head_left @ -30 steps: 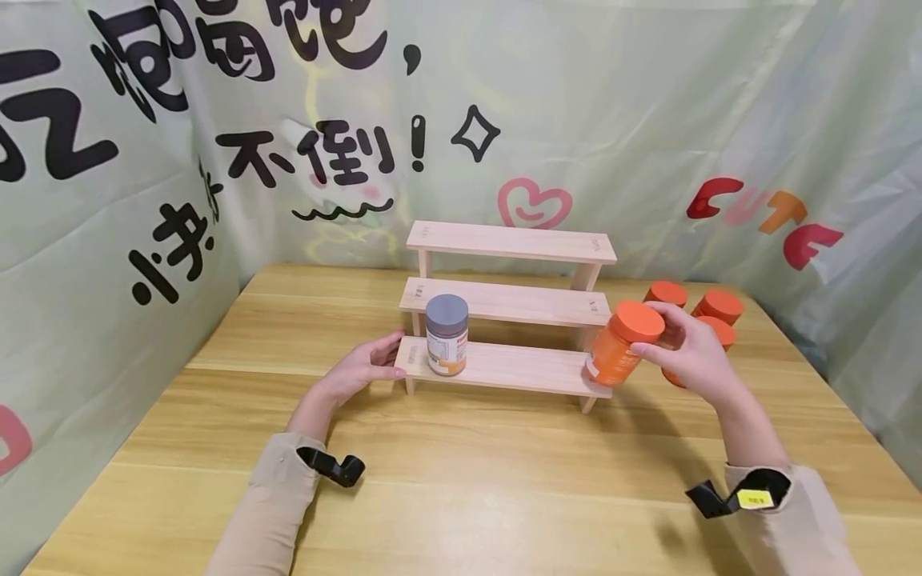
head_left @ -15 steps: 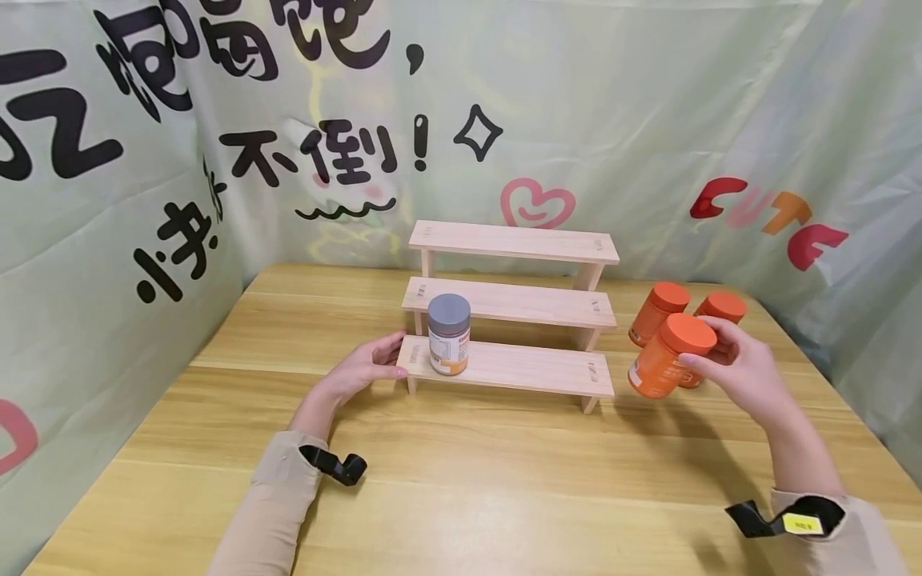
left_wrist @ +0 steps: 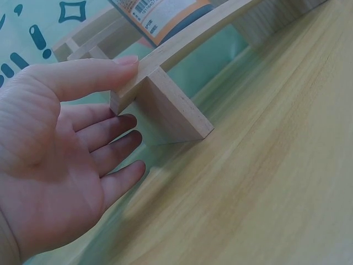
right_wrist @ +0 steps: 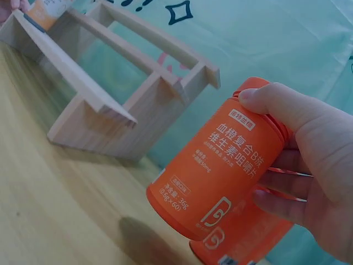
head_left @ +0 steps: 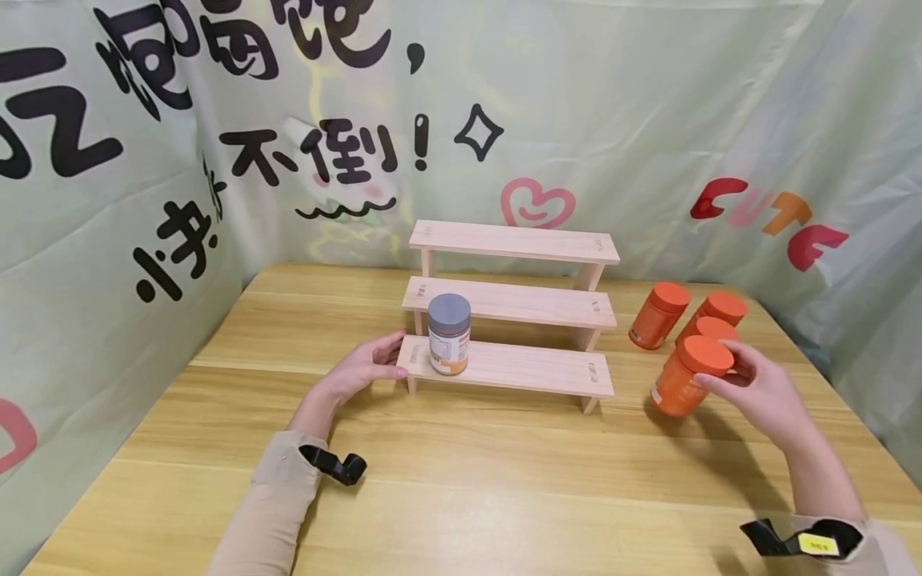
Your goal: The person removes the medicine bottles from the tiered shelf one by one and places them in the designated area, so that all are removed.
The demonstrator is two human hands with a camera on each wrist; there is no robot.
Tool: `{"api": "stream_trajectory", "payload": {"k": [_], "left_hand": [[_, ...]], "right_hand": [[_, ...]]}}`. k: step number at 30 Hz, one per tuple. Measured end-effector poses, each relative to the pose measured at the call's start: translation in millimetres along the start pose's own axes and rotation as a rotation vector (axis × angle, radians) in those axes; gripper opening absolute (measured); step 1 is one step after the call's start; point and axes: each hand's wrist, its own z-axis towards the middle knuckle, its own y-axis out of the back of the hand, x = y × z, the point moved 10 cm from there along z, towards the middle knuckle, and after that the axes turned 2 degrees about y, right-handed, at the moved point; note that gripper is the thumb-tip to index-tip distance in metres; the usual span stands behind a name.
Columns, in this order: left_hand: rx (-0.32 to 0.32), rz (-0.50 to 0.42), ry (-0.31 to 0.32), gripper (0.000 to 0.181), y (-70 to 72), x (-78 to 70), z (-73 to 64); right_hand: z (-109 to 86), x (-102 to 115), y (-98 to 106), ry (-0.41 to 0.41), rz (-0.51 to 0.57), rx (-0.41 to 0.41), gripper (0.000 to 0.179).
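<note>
A three-step wooden display shelf (head_left: 513,302) stands at the table's middle. My left hand (head_left: 363,370) holds the left end of its lowest board, the thumb (left_wrist: 102,74) on top and the other fingers below or beside it. A jar with a grey lid (head_left: 450,334) sits upright on that board near the hand. My right hand (head_left: 765,392) grips an orange vitamin bottle (right_wrist: 215,160) near its lid, thumb on the near side. The bottle is tilted, just above or touching the table; I cannot tell which. Another orange bottle (right_wrist: 242,232) is partly hidden behind it.
More orange bottles stand at the back right: one bottle (head_left: 659,316) by the shelf, another (head_left: 720,308) farther right, and one lid (head_left: 716,330) showing behind the held bottle. A printed curtain (head_left: 627,120) hangs behind the wooden table (head_left: 461,488).
My right hand has carried the orange bottle away from the shelf's right end, to the right and down toward the table. My left hand stays at the shelf's left end.
</note>
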Motion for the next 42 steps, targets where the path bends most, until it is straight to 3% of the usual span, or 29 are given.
{"api": "stream_trajectory", "payload": {"k": [4, 13, 27, 42], "left_hand": [[0.000, 0.003, -0.001, 0.082, 0.4, -0.1, 0.2], [0.003, 0.013, -0.001, 0.081, 0.7, 1.2, 0.2], [-0.015, 0.011, 0.017, 0.080, 0.6, 1.1, -0.7], [-0.006, -0.003, 0.016, 0.082, -0.1, 0.2, -1.5]], "right_hand": [[-3.2, -7, 1, -0.014, -0.027, -0.005, 0.059], [-7.3, -16, 2, -0.020, -0.058, -0.024, 0.058], [-8.8, -27, -2, -0.053, -0.028, -0.018, 0.059], [-8.2, -38, 3, -0.035, 0.113, -0.059, 0.047]]}}
